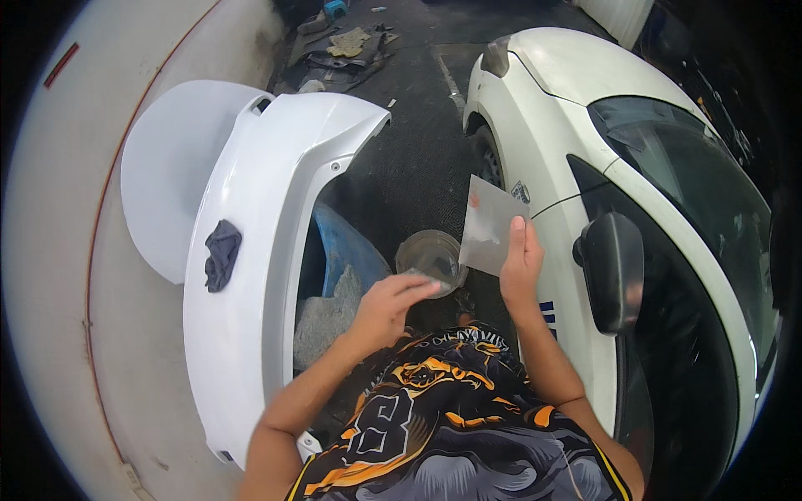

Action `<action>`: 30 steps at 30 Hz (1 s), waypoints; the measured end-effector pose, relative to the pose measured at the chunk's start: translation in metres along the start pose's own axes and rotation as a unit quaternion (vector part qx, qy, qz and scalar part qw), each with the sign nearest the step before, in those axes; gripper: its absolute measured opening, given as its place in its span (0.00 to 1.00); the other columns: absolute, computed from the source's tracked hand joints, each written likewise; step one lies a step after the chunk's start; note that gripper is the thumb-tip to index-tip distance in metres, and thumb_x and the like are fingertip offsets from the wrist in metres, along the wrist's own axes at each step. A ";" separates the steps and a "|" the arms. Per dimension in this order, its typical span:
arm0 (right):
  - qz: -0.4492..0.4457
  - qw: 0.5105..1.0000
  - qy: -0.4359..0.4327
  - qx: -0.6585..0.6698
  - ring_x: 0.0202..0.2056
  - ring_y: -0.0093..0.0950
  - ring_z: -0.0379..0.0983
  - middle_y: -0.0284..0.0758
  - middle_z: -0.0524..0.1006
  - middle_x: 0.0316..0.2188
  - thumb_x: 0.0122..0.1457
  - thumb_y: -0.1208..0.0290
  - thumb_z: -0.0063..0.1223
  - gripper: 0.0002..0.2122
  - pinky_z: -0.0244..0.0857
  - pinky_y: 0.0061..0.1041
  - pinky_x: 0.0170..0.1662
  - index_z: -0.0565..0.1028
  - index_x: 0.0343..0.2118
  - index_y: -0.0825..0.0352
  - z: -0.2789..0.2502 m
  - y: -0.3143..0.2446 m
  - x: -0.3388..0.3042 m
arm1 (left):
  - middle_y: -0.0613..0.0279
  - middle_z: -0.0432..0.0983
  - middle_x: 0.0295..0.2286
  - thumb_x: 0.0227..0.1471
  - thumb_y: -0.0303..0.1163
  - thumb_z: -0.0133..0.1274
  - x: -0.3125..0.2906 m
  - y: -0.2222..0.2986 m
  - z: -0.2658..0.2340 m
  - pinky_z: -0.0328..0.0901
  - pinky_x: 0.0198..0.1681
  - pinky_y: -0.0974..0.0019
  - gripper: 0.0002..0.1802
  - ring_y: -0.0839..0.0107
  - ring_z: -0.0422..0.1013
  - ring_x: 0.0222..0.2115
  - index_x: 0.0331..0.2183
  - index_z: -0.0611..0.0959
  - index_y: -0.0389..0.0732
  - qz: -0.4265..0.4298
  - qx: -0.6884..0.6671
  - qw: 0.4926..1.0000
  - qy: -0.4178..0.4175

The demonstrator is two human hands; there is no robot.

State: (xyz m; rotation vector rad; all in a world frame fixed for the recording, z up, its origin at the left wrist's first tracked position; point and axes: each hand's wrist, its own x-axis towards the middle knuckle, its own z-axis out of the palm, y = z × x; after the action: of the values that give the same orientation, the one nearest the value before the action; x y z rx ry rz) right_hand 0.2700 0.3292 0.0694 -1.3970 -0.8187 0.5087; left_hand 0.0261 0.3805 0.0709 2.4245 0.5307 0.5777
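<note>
My right hand grips a thin grey rectangular sheet by its right edge, thumb on the face turned toward me. A reddish smudge marks the sheet's upper left. My left hand is held lower, left of the sheet and apart from it, its fingers pressed together and pointing right. Whatever sits at those fingertips is too small and blurred to name. Just beyond them on the floor stands a round translucent tub. To my left is a glossy white car bumper with a dark crumpled cloth lying on it.
Close on my right stands a white car with a black side mirror. A white rounded panel rests behind the bumper, near the wall. Blue sheeting and a grey cloth lie beside the bumper. Rags lie farther off.
</note>
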 end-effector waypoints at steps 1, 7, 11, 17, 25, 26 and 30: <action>0.023 0.998 0.007 0.057 0.34 0.22 0.76 0.35 0.81 0.33 0.76 0.57 0.41 0.20 0.70 0.28 0.39 0.77 0.42 0.71 -0.002 0.001 0.002 | 0.61 0.77 0.50 0.48 0.21 0.60 0.004 0.004 -0.004 0.67 0.57 0.52 0.35 0.58 0.70 0.56 0.59 0.79 0.51 -0.014 -0.070 0.995 0.067; 0.441 0.829 -0.071 0.338 0.53 0.35 0.76 0.43 0.77 0.53 0.73 0.64 0.47 0.18 0.71 0.39 0.57 0.71 0.57 0.73 0.004 0.020 -0.024 | 0.51 0.71 0.54 0.52 0.23 0.62 0.024 0.034 0.008 0.67 0.59 0.48 0.38 0.49 0.69 0.57 0.64 0.74 0.50 0.060 -0.021 0.997 0.054; 0.453 0.824 -0.079 0.330 0.53 0.34 0.76 0.42 0.78 0.51 0.72 0.66 0.49 0.18 0.70 0.39 0.57 0.71 0.58 0.72 -0.002 0.026 -0.034 | 0.52 0.71 0.55 0.48 0.23 0.58 0.015 0.009 0.015 0.67 0.59 0.47 0.39 0.50 0.68 0.58 0.63 0.75 0.52 0.046 0.107 0.991 0.064; 0.422 0.842 -0.079 0.325 0.49 0.33 0.78 0.41 0.79 0.50 0.71 0.68 0.50 0.16 0.72 0.36 0.55 0.71 0.57 0.71 -0.011 0.015 -0.028 | 0.59 0.74 0.54 0.40 0.15 0.54 0.000 -0.033 -0.004 0.67 0.57 0.38 0.43 0.52 0.71 0.57 0.60 0.78 0.56 0.027 0.199 0.979 0.039; 0.139 0.982 -0.117 0.052 0.44 0.23 0.76 0.37 0.81 0.43 0.72 0.66 0.48 0.14 0.70 0.27 0.49 0.76 0.51 0.72 -0.004 0.025 -0.023 | 0.62 0.75 0.53 0.41 0.14 0.53 0.030 -0.010 0.004 0.62 0.61 0.35 0.42 0.57 0.71 0.57 0.58 0.80 0.58 -0.002 0.145 0.989 0.008; 0.125 0.985 -0.120 0.024 0.44 0.23 0.76 0.37 0.81 0.42 0.72 0.66 0.48 0.15 0.70 0.27 0.50 0.76 0.50 0.73 -0.005 0.027 -0.023 | 0.62 0.75 0.53 0.42 0.14 0.53 0.031 -0.009 0.005 0.61 0.61 0.35 0.41 0.57 0.71 0.57 0.57 0.81 0.58 -0.003 0.159 0.987 0.014; 0.121 0.984 -0.129 -0.013 0.43 0.27 0.79 0.42 0.83 0.40 0.71 0.63 0.48 0.16 0.70 0.30 0.48 0.75 0.49 0.72 -0.009 0.028 -0.029 | 0.64 0.77 0.50 0.46 0.15 0.51 0.033 -0.008 -0.002 0.63 0.58 0.37 0.36 0.59 0.72 0.54 0.53 0.84 0.59 0.019 0.144 0.989 -0.015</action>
State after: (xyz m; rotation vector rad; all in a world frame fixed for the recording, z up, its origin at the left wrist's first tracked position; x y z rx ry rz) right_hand 0.2629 0.3055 0.0368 -1.4816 -0.8676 0.8827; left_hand 0.0506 0.4039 0.0765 2.7156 0.5909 0.5093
